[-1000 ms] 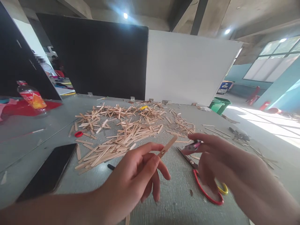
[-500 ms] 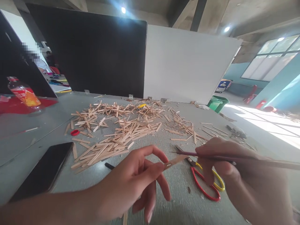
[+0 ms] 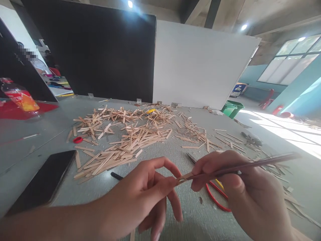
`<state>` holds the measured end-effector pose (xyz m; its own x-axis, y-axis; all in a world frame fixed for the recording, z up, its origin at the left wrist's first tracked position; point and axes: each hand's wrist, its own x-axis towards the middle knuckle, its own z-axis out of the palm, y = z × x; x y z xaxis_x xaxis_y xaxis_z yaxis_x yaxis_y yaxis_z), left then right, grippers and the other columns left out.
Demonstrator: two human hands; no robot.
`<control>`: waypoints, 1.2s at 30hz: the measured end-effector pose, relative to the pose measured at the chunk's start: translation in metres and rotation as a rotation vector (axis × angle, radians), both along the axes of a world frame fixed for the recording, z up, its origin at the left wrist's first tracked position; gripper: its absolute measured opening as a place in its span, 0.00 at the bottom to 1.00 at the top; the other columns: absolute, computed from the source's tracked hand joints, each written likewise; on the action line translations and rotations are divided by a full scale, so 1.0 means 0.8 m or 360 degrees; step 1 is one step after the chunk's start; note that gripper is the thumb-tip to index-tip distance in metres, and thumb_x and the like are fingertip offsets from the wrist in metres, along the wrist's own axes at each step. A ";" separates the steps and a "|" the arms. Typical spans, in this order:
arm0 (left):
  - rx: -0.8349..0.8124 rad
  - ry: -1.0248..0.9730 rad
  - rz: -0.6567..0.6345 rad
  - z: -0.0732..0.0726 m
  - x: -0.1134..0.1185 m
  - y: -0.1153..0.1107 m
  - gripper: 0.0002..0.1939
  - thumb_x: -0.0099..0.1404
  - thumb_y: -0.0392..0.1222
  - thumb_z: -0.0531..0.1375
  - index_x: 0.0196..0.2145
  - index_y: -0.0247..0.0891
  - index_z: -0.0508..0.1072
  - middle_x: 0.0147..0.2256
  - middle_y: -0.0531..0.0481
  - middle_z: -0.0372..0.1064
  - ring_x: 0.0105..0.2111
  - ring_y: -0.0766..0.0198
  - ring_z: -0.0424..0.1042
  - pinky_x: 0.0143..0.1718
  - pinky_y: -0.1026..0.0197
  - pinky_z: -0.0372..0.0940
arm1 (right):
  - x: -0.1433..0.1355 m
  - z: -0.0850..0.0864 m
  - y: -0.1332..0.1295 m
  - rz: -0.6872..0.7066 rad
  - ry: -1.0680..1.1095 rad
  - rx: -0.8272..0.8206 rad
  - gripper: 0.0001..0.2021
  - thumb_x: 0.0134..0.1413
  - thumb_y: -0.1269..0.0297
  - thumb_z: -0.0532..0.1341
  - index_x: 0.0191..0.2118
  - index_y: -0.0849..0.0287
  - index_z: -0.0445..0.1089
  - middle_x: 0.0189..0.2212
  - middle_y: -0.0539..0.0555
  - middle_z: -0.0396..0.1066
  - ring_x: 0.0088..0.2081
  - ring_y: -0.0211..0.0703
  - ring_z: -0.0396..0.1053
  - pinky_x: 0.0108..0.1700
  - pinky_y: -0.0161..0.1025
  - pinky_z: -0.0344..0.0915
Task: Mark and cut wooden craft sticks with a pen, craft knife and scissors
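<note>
My left hand pinches a small wooden craft stick between thumb and forefinger, its other fingers hanging loosely below. A small slot shows in the stick near my thumb. My right hand is closed around a slim, dark reddish pointed tool, whose kind I cannot make out. The tool's thin end lies at the slot, and the right fingertips touch the far end of the stick. Beneath the right hand lie scissors with red and yellow handles, partly hidden by it.
Many loose craft sticks are heaped across the table, with a yellow object among them. A red ring and a dark phone lie left. A bottle stands farther left. Black and white panels rise behind.
My right hand has moved left and closer to my left hand. The tool's tip has come from above the stick to its slot, and its rear end has tilted up.
</note>
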<state>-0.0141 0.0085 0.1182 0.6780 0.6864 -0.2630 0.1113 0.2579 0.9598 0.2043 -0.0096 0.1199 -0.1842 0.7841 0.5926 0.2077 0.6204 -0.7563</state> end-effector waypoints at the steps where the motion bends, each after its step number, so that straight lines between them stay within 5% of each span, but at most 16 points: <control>1: 0.0000 -0.0002 0.0002 0.000 0.000 0.000 0.15 0.78 0.56 0.51 0.48 0.42 0.64 0.30 0.51 0.76 0.14 0.75 0.61 0.14 0.73 0.48 | 0.000 -0.001 0.000 -0.0001 -0.0004 -0.0002 0.18 0.68 0.46 0.59 0.39 0.54 0.76 0.29 0.52 0.79 0.30 0.41 0.79 0.32 0.32 0.77; 15: 0.0030 -0.0095 0.0066 -0.001 0.001 -0.002 0.17 0.76 0.56 0.54 0.49 0.40 0.65 0.30 0.51 0.76 0.14 0.75 0.62 0.14 0.73 0.50 | 0.002 -0.010 0.005 0.0175 0.0039 0.0023 0.17 0.67 0.46 0.60 0.41 0.54 0.75 0.33 0.53 0.79 0.29 0.42 0.78 0.32 0.36 0.76; 25: 0.0141 -0.0059 0.0153 -0.010 0.000 -0.005 0.15 0.77 0.54 0.54 0.50 0.41 0.67 0.33 0.51 0.76 0.15 0.76 0.62 0.15 0.71 0.48 | 0.006 -0.006 -0.005 -0.0145 -0.0130 0.0039 0.13 0.73 0.51 0.55 0.41 0.49 0.72 0.30 0.49 0.80 0.33 0.43 0.79 0.30 0.34 0.76; 36: 0.0133 -0.0044 0.0164 -0.010 0.002 -0.006 0.14 0.77 0.53 0.55 0.51 0.41 0.68 0.33 0.53 0.76 0.16 0.76 0.65 0.16 0.73 0.50 | -0.005 0.002 -0.001 -0.0019 -0.0069 0.0151 0.13 0.72 0.52 0.57 0.39 0.52 0.73 0.28 0.49 0.78 0.30 0.40 0.79 0.30 0.31 0.76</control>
<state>-0.0122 0.0034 0.1100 0.6087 0.7717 -0.1844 0.0617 0.1856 0.9807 0.2005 -0.0103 0.1213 -0.2024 0.7271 0.6560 0.2468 0.6861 -0.6844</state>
